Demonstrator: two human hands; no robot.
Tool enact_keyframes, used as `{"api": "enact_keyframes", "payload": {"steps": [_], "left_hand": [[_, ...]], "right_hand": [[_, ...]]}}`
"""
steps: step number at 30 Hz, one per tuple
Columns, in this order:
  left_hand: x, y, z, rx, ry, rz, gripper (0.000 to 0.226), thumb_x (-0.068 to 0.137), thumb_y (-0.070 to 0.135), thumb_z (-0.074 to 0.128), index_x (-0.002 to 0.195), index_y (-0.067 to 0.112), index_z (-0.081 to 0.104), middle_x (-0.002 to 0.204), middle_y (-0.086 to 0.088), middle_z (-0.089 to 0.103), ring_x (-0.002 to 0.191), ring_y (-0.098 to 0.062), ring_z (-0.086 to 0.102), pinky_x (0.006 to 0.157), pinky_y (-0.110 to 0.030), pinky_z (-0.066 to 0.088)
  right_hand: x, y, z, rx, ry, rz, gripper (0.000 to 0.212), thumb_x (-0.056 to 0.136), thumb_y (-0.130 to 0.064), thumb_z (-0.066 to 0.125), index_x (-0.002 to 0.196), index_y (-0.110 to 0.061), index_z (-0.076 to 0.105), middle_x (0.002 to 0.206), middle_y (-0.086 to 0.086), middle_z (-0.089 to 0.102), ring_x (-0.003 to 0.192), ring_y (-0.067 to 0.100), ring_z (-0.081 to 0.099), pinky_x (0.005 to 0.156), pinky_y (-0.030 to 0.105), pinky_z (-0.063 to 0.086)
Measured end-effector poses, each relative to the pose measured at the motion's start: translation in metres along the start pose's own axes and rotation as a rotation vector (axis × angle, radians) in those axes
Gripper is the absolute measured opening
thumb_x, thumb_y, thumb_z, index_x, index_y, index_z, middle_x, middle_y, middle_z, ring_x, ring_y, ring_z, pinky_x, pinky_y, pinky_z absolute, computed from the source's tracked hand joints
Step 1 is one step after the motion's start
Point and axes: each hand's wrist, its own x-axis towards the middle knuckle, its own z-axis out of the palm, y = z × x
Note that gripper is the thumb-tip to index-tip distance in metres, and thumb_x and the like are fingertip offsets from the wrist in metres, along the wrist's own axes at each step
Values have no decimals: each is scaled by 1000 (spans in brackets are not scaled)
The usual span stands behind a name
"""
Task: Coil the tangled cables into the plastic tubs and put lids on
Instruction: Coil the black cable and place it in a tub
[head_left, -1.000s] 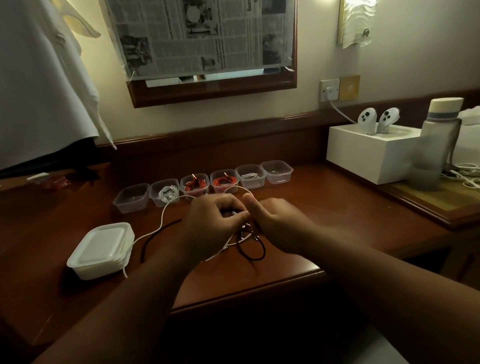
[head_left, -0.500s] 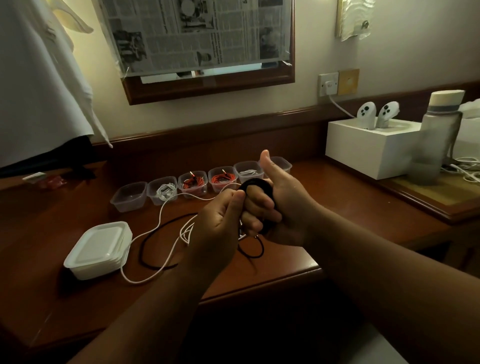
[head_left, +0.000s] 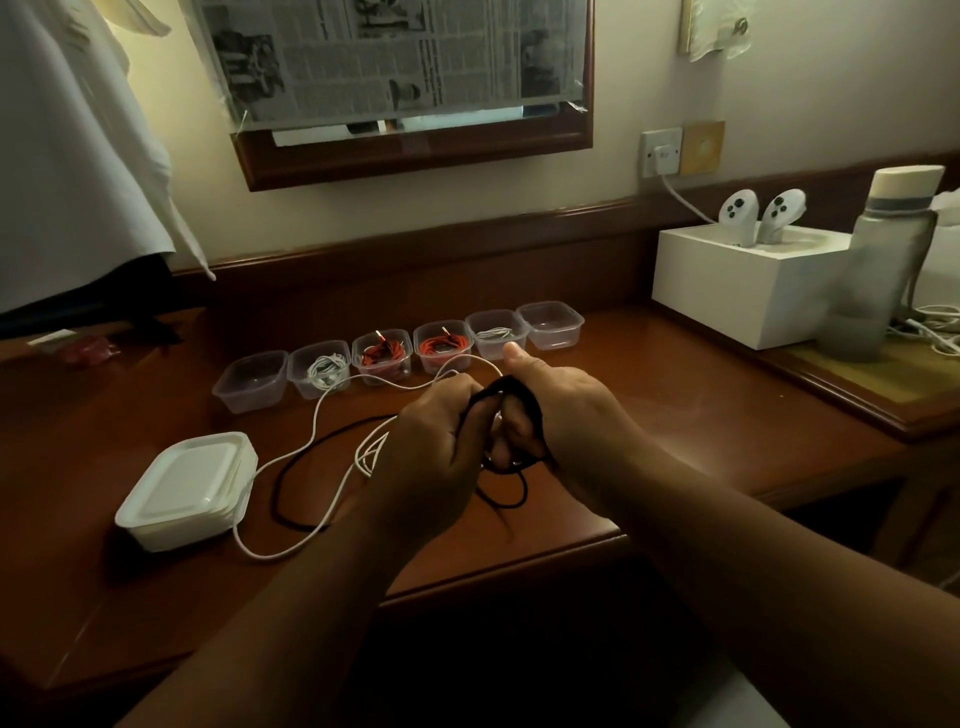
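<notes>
Six clear plastic tubs (head_left: 400, 353) stand in a row near the back of the wooden desk (head_left: 675, 415), all without lids. The leftmost tub (head_left: 251, 381) and the rightmost tub (head_left: 551, 325) look bare inside; the second from the left holds a white coil, the two middle ones hold red cable, and the fifth holds a pale coil.

Both hands meet over the front middle of the desk. The right hand (head_left: 566, 410) has its fingers curled with the black cable (head_left: 511, 392) looped around them, thumb pointing up and away. The left hand (head_left: 434, 441) is closed beside it, pinching the same black cable at the loop; the knuckles of the two hands nearly touch. The rest of the black cable trails down onto the desk, one bend lying under the hands and a long arc running out to the left.

A white cable (head_left: 311, 441) lies tangled with it, curving from behind the hands toward the tubs and sweeping left and forward to a stack of white lids (head_left: 187, 488), which sits at the left front of the desk, apart from the tubs.

At the right stand a white box (head_left: 737, 291) holding two controllers (head_left: 761, 213) and a frosted water bottle (head_left: 878, 270).
</notes>
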Motion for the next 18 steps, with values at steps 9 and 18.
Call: {"api": "enact_keyframes", "payload": {"steps": [9, 18], "left_hand": [[7, -16, -2, -188, -103, -187, 33, 99, 38, 43, 88, 12, 60, 77, -10, 62, 68, -23, 61, 59, -34, 52], [24, -25, -5, -808, -84, -489, 35, 89, 35, 45, 103, 9, 63, 81, -1, 72, 80, -13, 70, 69, -24, 56]], "right_hand": [[18, 17, -5, -118, 37, -58, 39, 105, -38, 30, 90, -16, 58, 76, -4, 66, 68, 3, 66, 64, 19, 53], [53, 35, -25, 844, -446, 242, 45, 85, -18, 37, 122, -2, 56, 104, 14, 62, 87, 24, 65, 82, 38, 49]]}}
